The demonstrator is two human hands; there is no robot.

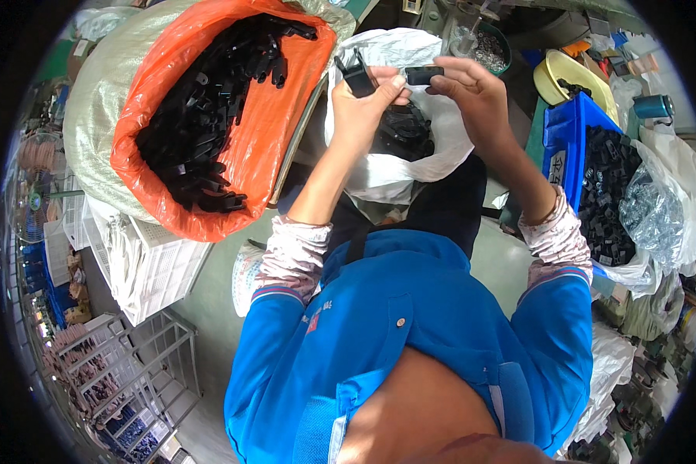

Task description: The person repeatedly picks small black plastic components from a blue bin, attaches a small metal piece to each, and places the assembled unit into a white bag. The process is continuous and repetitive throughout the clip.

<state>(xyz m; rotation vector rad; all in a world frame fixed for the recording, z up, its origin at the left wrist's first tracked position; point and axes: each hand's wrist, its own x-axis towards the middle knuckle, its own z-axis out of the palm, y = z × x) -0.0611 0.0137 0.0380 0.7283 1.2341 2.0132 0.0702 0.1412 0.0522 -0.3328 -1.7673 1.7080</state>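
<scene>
- With the hands as the clock's centre and the wearer's body at six, here we are: both are raised over a white bag (450, 127), busy.
- The left hand (357, 116) grips a black pronged part (357, 80) between thumb and fingers, prongs pointing towards eleven!
- The right hand (481, 97) pinches a small black block (423, 76) by its end; a narrow gap parts the two pieces, and I can't tell whether the left thumb touches the block.
- Right below, at six, loose black parts (404, 133) lie inside the bag's bunched rim.
- Round to nine: an orange liner (257, 155) gapes wide, its near edge close by the left forearm, black pieces heaped within.
- At two, a green bowl (506, 60) of metal bits sits near the right hand.
- Three o'clock, a yellow basin (545, 81); four, a long blue bin (555, 147), open room between its near wall and that hand.
- Down at eight, a white crate (158, 271), with floor (216, 305) showing between its edge and the blue jacket (425, 309).
</scene>
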